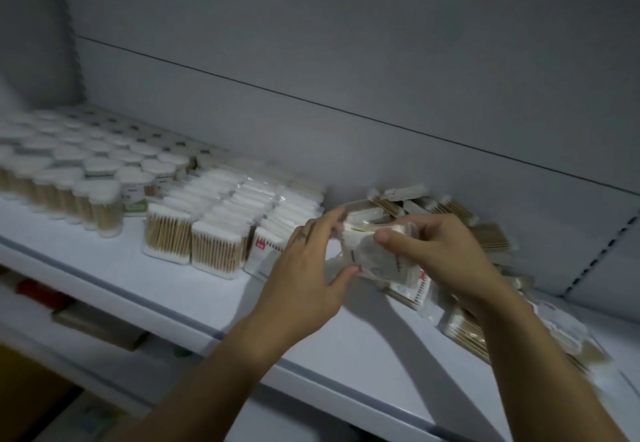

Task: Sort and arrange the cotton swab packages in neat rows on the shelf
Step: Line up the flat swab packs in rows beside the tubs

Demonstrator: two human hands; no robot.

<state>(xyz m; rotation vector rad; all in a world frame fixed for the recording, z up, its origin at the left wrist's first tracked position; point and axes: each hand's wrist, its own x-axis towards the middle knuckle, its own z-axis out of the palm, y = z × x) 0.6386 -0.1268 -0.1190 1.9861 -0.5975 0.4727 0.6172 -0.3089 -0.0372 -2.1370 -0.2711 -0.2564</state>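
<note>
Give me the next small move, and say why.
Probably set the packet down upright at the right end of the neat rows: both the left hand and right hand grip it above the bare shelf between those rows and the loose pile.

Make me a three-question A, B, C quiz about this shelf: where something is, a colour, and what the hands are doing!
1. Where do the round tubs stand on the shelf? A. far right B. far left C. middle
2. What colour are the swab tips in the neat rows? A. blue B. black C. white
3. What are the left hand and right hand doing? A. holding one package B. lying flat C. pointing
Answers: 1 B: the tubs crowd the left end. 2 C: white tips, tan sticks. 3 A: both hands grip it.
</note>
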